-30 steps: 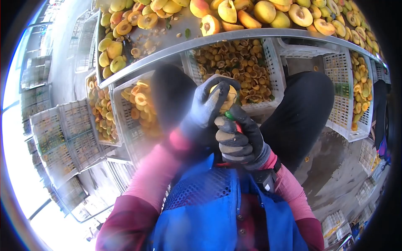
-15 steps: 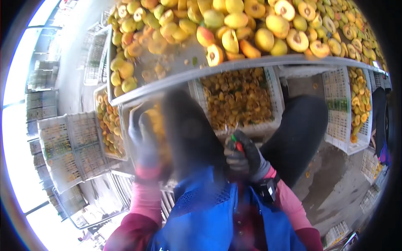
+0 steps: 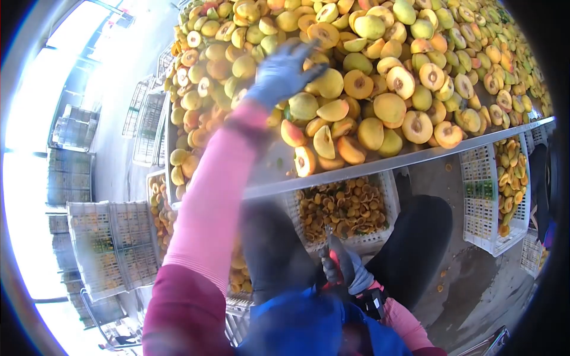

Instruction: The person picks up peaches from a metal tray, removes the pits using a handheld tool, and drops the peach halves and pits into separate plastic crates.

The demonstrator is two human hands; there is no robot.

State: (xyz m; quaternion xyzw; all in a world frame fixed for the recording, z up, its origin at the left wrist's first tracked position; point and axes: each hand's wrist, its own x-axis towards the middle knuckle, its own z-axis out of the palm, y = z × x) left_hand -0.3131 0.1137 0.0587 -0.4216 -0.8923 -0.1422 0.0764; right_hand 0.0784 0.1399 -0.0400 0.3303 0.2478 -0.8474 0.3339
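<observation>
My left hand (image 3: 284, 74), in a blue-grey glove, reaches over a heap of halved yellow peaches (image 3: 404, 83) on a metal table (image 3: 409, 155). Its fingers are spread above or against the fruit, and nothing shows in its grasp. Low between my knees, my gloved right hand (image 3: 350, 272) is closed around a small red-handled tool (image 3: 334, 257) with a narrow metal tip pointing up. The tip's exact shape is too small to tell. Below the table edge, near that hand, a white crate (image 3: 392, 202) holds many brownish-orange fruit pieces (image 3: 341, 207).
To the right stands a white crate (image 3: 480, 199) with yellow fruit pieces. Stacked crates (image 3: 113, 246) rise on the left, beside another crate of fruit (image 3: 159, 204) partly behind my left arm. The table's front rim runs across above my knees (image 3: 415, 231).
My left hand has risen from beside my left knee to the peaches on the table. The right hand stays low with the tool. The view has tilted up, showing more of the heap.
</observation>
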